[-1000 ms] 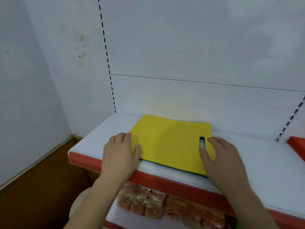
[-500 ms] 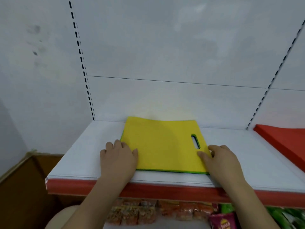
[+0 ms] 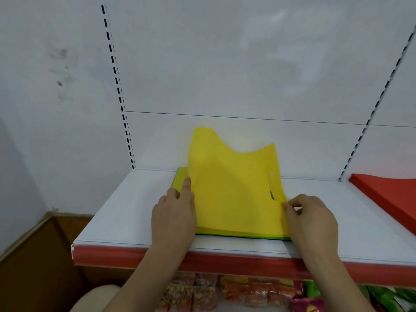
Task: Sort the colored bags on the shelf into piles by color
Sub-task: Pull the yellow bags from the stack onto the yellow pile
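Observation:
A yellow bag (image 3: 234,188) is lifted at its far end off a flat stack on the white shelf (image 3: 126,212). Green bags (image 3: 180,179) show beneath it at the stack's left and front edges. My left hand (image 3: 174,215) holds the yellow bag's left edge, index finger stretched along it. My right hand (image 3: 313,219) pinches the bag's right edge near the handle slot. A pile of red bags (image 3: 391,199) lies at the far right of the shelf.
The shelf has a red front strip (image 3: 225,260) and a white back panel with slotted uprights (image 3: 117,86). Snack packets (image 3: 225,291) fill the shelf below. A brown floor and a wall corner are at the left.
The yellow bag lay flat on the stack; now both hands have raised it so its far end curls upward, baring the green bag below. The view has shifted slightly.

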Motion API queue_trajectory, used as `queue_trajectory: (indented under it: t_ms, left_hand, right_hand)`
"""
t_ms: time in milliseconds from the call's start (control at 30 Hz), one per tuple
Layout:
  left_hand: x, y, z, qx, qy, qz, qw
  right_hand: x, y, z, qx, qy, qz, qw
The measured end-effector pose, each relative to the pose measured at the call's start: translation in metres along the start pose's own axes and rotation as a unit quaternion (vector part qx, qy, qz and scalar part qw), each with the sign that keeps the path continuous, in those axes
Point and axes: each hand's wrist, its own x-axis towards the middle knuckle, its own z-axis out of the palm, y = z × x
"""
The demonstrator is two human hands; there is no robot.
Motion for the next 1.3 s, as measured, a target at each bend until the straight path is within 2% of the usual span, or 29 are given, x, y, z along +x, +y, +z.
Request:
queue_trajectory:
  t_ms: [67,167,267,367,867,1067,1300]
  left_hand:
    - [-0.001,0.003,-0.004,-0.08,0.045,0.012,0.996]
    - [-0.003,0.007,-0.01,-0.165,0.066,0.036,0.983]
    - [-0.004,0.009,-0.015,-0.194,0.073,0.04,0.977]
    - [-0.004,0.015,-0.018,-0.209,0.058,0.008,0.976]
    - [-0.035,0.113,-0.012,-0.27,-0.011,0.058,0.961]
    - [-0.061,0.191,-0.013,-0.276,-0.032,0.103,0.955]
    - [-0.111,0.321,0.001,-0.297,-0.057,0.167,0.938]
  right_hand:
    - [-0.003,-0.003,-0.007,0.046,0.024,-0.009,0.999]
    - [-0.006,-0.005,-0.018,0.101,0.055,-0.028,0.993]
    - [-0.013,-0.001,-0.026,0.122,0.09,-0.081,0.985]
    - [-0.02,0.008,-0.034,0.088,0.13,-0.123,0.98]
    - [-0.064,0.071,-0.119,0.008,0.21,-0.011,0.978]
    - [-0.079,0.128,-0.174,-0.004,0.251,0.035,0.967]
    - [-0.095,0.231,-0.268,-0.024,0.271,0.077,0.959]
